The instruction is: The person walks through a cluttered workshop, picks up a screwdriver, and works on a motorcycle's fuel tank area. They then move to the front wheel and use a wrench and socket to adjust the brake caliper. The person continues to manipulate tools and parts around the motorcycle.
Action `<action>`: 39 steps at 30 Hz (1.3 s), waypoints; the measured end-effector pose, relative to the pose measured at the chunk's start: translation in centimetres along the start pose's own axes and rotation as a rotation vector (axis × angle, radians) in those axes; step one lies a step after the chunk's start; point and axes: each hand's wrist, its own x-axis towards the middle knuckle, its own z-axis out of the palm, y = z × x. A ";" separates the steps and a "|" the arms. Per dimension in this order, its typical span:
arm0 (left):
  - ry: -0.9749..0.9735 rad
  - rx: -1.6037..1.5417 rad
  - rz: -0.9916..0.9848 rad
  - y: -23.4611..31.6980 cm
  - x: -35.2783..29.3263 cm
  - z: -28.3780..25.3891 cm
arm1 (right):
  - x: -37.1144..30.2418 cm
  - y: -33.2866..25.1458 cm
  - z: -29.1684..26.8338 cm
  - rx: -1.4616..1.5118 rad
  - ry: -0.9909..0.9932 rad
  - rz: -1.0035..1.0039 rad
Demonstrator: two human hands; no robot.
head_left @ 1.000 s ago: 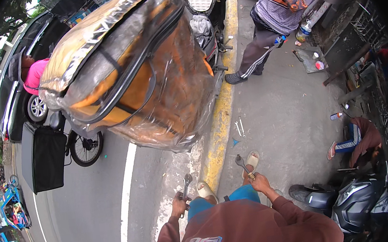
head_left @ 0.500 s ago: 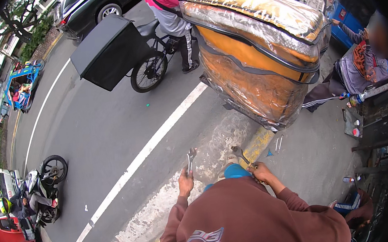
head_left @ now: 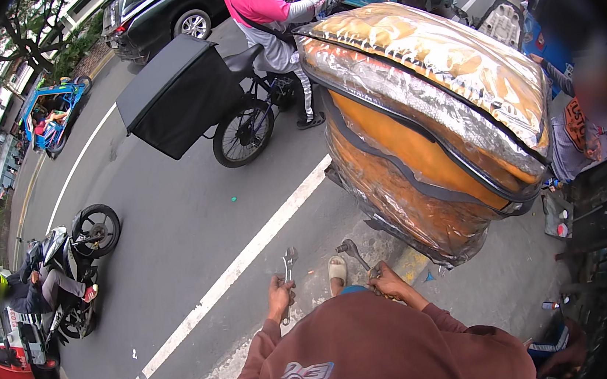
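Note:
My left hand point(head_left: 280, 296) is closed round a silver adjustable wrench point(head_left: 290, 263), its jaw end pointing up and away from me. The lower end of its handle shows below my fingers. To its right, my right hand point(head_left: 390, 282) grips a dark wrench point(head_left: 354, 253), whose head tilts up and to the left. The exact kind of this wrench is hard to make out. Both tools are held in the air before my brown sweatshirt, apart from each other. Between them, my sandalled foot point(head_left: 337, 271) shows on the pavement.
A big plastic-wrapped orange and silver case point(head_left: 429, 117) stands ahead right. Beyond is a bicycle point(head_left: 244, 130) with a black box point(head_left: 175, 92) and a person in pink. A motorcycle rider point(head_left: 39, 280) and a red vehicle point(head_left: 15, 368) are at left. Another person point(head_left: 586, 130) is at right.
My view has shifted, and I have moved forward, with a sandalled foot now showing ahead. Both hands keep their wrenches. The motorcycle has come slightly further up and right in view.

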 end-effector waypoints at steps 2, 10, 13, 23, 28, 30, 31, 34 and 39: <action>-0.020 0.098 -0.014 3.6 3.4 1.4 | 2.0 -1.3 -0.1 -0.140 0.097 -0.028; -0.047 0.318 0.148 17.4 14.9 7.2 | 8.9 -9.9 0.7 -0.336 0.228 0.041; -0.047 0.279 0.122 20.1 18.6 8.5 | 12.3 -12.8 1.8 -0.264 0.225 0.054; -0.451 0.715 0.093 30.2 33.7 9.5 | 22.8 -25.8 4.5 -0.055 0.366 0.177; -0.684 0.810 -0.078 39.8 38.8 9.9 | 25.4 -37.0 4.8 0.138 0.564 0.298; -0.724 0.900 -0.073 43.1 39.9 10.5 | 25.9 -40.5 4.5 0.162 0.628 0.294; -0.747 0.908 -0.015 44.3 40.3 11.1 | 26.2 -42.0 4.1 0.179 0.647 0.298; -0.805 0.918 0.067 47.4 41.6 13.5 | 27.2 -45.4 2.8 0.211 0.732 0.301; -0.925 0.946 -0.044 51.3 44.2 18.8 | 29.6 -49.1 -1.0 0.242 0.811 0.336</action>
